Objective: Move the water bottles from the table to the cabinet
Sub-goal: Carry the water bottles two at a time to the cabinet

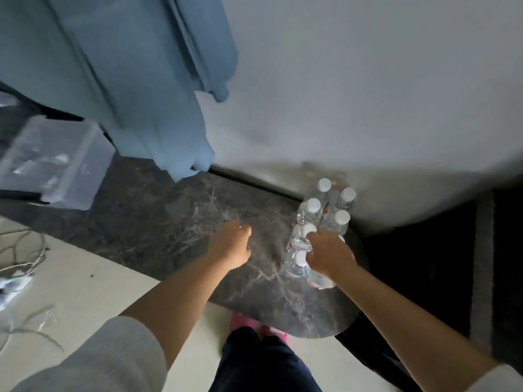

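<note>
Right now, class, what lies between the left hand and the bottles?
Only bare marble table, in the head view; the left hand holds nothing, apart from the bottles.

A dark marble table carries clustered clear water bottles at its right edge.

Dim room, pale grey wall, blue curtain, cream tiled floor, dark marble tabletop

The person wears a white ribbed-knit top whose sleeves are pushed up to the elbows, leaving both forearms bare, with dark navy trousers and pink footwear showing below, and no rings or watch visible.
</note>
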Tool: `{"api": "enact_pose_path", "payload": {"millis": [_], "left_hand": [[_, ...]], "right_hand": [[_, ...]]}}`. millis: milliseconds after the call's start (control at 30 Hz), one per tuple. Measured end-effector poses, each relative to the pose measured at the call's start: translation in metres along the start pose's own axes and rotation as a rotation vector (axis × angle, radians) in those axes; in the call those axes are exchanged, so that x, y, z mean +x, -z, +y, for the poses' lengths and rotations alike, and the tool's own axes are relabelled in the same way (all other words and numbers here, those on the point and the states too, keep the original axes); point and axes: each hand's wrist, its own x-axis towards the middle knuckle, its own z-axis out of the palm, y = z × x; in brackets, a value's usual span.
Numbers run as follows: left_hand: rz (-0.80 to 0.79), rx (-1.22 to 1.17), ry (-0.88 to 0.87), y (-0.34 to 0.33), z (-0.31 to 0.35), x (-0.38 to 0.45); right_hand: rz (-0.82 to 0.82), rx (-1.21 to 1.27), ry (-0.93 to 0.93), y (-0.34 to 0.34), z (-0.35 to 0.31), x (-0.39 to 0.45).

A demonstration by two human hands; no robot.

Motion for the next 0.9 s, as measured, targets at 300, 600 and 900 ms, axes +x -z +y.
{"api": "enact_pose_path", "payload": {"millis": [300, 600, 900], "left_hand": [[0.260, 0.011, 0.493, 0.069, -0.154, -0.122], [0.423, -0.061, 0.920, 0.096, -0.297, -0.289], [0.487, -0.087, 1.215, 0.093, -0.442, -0.459]], "right_hand": [[0.123, -0.272, 0.579, 0.077, -0.173, 0.004], [0.250, -0.366, 0.992, 0.092, -0.407, -0.055], [0.286, -0.285, 1.271, 0.063, -0.636, -0.154]]}}
